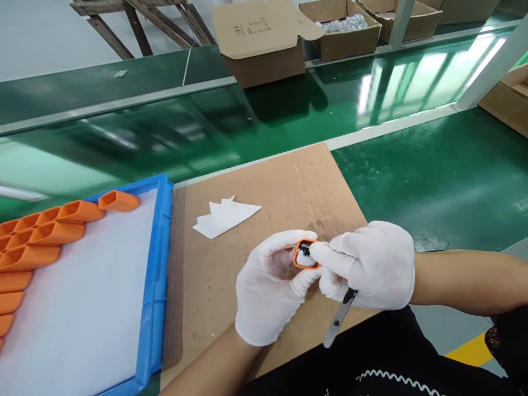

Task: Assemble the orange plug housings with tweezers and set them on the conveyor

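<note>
My left hand [270,286], in a white glove, grips a small orange housing [296,256] by its sides, with its opening turned up toward me. Inside that opening I see black and white areas; whether the white is a part or a gloved fingertip, I cannot tell. My right hand [367,267], also white-gloved, is closed round a flat metal-handled tool [337,324] with black smears on it. The handle sticks out below the palm, while the tool's working end is hidden by the fingers. The right fingertips touch the rim of the orange housing.
A blue tray [154,275] at left holds several orange housings [58,233] on a white sheet. Torn white paper [225,217] lies on the cardboard mat [289,181]. Beyond the green conveyor [198,140] stand cardboard boxes [264,66], one with white round pieces [344,25].
</note>
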A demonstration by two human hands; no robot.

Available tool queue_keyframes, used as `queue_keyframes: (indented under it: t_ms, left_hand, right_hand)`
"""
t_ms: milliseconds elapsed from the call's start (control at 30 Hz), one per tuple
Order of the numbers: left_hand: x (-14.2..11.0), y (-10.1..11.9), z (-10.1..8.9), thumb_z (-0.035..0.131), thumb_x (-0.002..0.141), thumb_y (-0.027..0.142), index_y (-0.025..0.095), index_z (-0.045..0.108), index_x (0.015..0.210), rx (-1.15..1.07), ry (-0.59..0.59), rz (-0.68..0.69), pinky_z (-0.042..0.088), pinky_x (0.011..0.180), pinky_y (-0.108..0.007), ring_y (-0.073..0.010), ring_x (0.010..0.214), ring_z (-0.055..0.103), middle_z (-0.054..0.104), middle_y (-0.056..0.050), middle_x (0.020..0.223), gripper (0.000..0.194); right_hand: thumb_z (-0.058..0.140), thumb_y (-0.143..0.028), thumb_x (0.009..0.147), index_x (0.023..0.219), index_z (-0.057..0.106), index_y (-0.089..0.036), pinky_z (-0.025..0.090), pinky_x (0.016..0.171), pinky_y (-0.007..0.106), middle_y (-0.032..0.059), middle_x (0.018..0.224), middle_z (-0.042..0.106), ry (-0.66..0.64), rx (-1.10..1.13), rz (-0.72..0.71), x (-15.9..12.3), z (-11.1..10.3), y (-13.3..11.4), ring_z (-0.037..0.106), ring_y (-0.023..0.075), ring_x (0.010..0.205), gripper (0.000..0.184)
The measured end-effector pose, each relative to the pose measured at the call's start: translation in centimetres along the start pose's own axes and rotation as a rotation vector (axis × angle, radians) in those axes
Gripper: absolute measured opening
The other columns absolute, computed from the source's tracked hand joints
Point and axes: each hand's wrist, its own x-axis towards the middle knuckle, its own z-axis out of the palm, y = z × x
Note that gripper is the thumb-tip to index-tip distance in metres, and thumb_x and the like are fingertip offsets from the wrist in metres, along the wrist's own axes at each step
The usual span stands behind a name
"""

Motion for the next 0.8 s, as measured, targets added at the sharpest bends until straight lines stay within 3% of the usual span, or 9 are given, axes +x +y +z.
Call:
queue_keyframes:
  t_ms: [233,400,567,800]
  left_hand:
    - [-0.5,-0.1,0.1,0.093,0.063,0.022,0.021,0.07,0.094,0.067,0.031,0.085,0.066,0.075,-0.029,-0.018,0.082,0.073,0.076,-0.005,0.095,0.039]
    - [-0.8,-0.4,0.1,0.091,0.066,0.017,0.023,0.068,0.097,0.039,0.022,0.167,0.065,0.074,-0.027,-0.0171,0.084,0.074,0.075,-0.004,0.097,0.039]
    - [-0.7,-0.9,0.2,0.087,0.069,0.011,0.024,0.068,0.1,0.011,-0.014,0.27,0.065,0.074,-0.026,-0.0163,0.087,0.074,0.075,-0.003,0.098,0.039]
    - [-0.3,-0.7,0.1,0.09,0.065,0.015,0.021,0.07,0.097,0.054,0.059,0.19,0.064,0.077,-0.023,-0.0145,0.083,0.075,0.077,-0.003,0.095,0.038]
  right_hand:
    - [0.05,-0.018,0.084,0.077,0.072,-0.024,0.024,0.045,0.031,-0.0068,0.053,0.053,-0.049,0.074,-0.098,-0.2,-0.5,0.8,0.034,0.01,0.045,0.024]
    - [0.052,-0.016,0.083,0.088,0.076,-0.024,0.028,0.045,0.03,-0.0081,0.054,0.057,-0.042,0.096,-0.08,-0.1,-0.2,1.2,0.04,0.0092,0.045,0.026]
    - [0.053,-0.012,0.078,0.091,0.076,-0.021,0.026,0.043,0.031,-0.0079,0.052,0.055,0.01,0.085,-0.12,-0.1,-0.1,1.4,0.036,0.0105,0.044,0.028]
    - [0.053,-0.015,0.093,0.081,0.074,-0.026,0.024,0.045,0.032,-0.0067,0.049,0.048,0.139,-0.071,-0.071,0.2,-0.4,0.5,0.026,0.0129,0.045,0.026]
